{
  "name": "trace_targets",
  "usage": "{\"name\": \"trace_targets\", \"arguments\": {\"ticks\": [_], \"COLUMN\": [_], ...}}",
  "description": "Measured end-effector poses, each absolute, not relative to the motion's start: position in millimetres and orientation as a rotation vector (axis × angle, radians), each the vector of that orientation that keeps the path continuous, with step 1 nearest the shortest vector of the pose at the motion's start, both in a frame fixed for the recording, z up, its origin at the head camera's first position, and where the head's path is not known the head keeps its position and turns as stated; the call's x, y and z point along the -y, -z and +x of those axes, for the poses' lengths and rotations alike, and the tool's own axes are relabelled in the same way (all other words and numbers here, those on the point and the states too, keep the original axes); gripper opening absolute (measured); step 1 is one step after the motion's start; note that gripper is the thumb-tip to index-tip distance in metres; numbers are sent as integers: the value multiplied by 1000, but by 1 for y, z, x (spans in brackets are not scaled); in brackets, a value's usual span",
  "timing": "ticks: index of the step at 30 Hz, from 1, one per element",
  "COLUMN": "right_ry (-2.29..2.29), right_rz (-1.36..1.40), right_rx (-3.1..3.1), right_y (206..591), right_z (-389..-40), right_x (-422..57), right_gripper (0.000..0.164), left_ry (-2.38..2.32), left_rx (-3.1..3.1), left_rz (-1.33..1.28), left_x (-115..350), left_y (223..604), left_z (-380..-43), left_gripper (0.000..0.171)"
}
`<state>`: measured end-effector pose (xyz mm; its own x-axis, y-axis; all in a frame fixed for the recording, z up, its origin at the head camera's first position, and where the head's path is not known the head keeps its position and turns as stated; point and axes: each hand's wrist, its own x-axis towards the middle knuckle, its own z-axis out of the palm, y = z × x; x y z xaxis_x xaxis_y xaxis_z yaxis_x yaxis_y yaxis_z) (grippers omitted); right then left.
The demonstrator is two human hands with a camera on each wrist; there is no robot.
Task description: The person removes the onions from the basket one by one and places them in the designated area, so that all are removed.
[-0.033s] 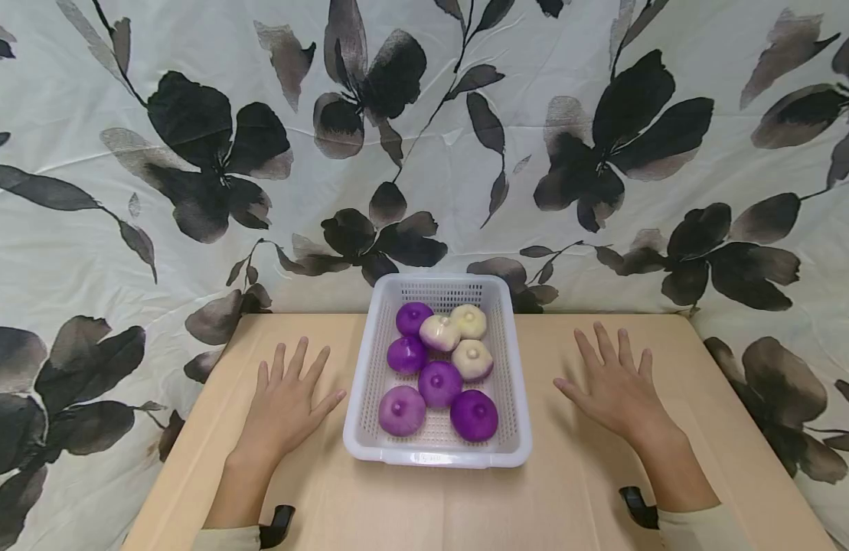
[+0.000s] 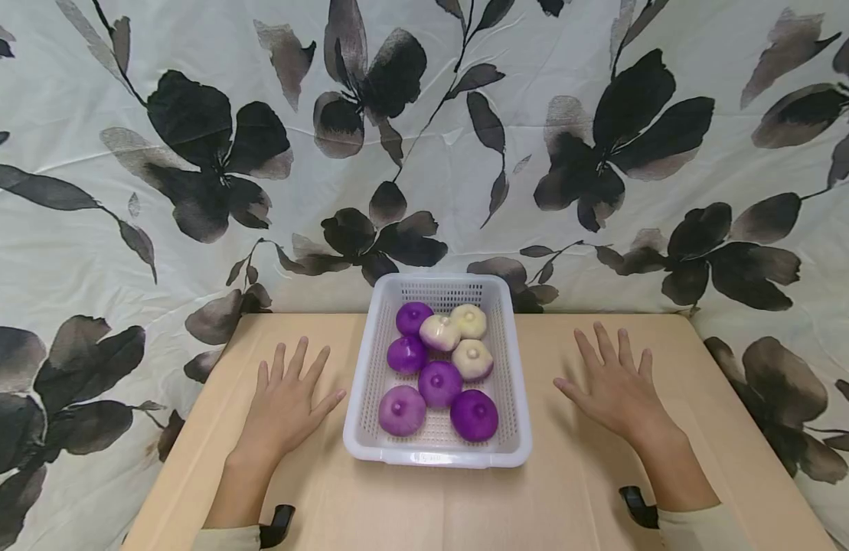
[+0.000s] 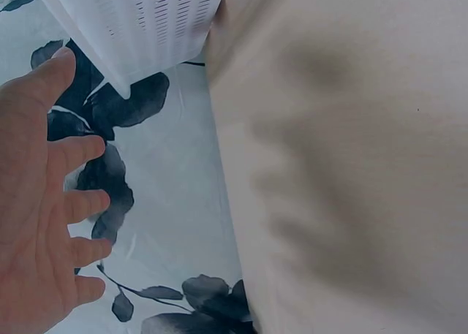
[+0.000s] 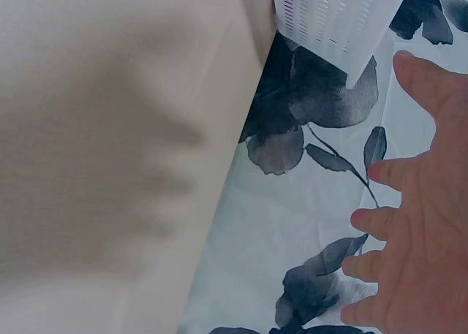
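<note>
A white plastic basket (image 2: 438, 458) with slotted walls stands in the middle of the table. Inside lie several round bulbs, like onions or turnips; some show a purple side, such as the one at the front right (image 2: 474, 415), and 3 show a cream side, such as the one at the right (image 2: 472, 360). My left hand (image 2: 282, 409) is held left of the basket, palm down, fingers spread, holding nothing. On the right, my right hand (image 2: 620, 390) mirrors it, also without anything in it. In both wrist views the hands' shadows fall on the table, apart from the hands.
The light wooden table (image 2: 438, 513) ends at the back against a white cloth (image 2: 493, 229) printed with dark flowers. The cloth also shows past both table sides. Black straps (image 2: 278, 526) sit at both wrists, by the pale sleeves.
</note>
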<state>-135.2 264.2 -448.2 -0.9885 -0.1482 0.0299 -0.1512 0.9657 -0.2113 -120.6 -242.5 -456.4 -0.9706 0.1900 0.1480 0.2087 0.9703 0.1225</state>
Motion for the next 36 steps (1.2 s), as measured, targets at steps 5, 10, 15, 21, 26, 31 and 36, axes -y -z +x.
{"name": "trace_targets", "arguments": {"ticks": [5, 10, 15, 21, 26, 31, 36], "right_ry": [-325, -323, -331, -317, -288, -277, -260], "right_rz": [246, 273, 310, 374, 458, 537, 610], "right_rx": [3106, 3112, 3107, 3101, 3079, 3059, 3024], "right_y": [448, 447, 444, 439, 436, 437, 440], "right_z": [-136, -140, -144, -147, -152, -161, -170], "right_x": [-264, -264, -262, -258, -254, -251, -252], "right_gripper": [95, 94, 93, 92, 89, 88, 84], "left_ry": [228, 232, 214, 207, 233, 252, 311], "left_rx": [2977, 2953, 2964, 2973, 3001, 3022, 3005], "left_rz": [-309, -319, -331, -380, -437, -487, -541], "left_x": [242, 242, 242, 240, 234, 229, 224], "left_y": [457, 455, 453, 451, 448, 446, 449], "left_z": [-119, -119, -118, -122, -127, -130, -135], "left_gripper": [77, 74, 74, 74, 74, 75, 76]}}
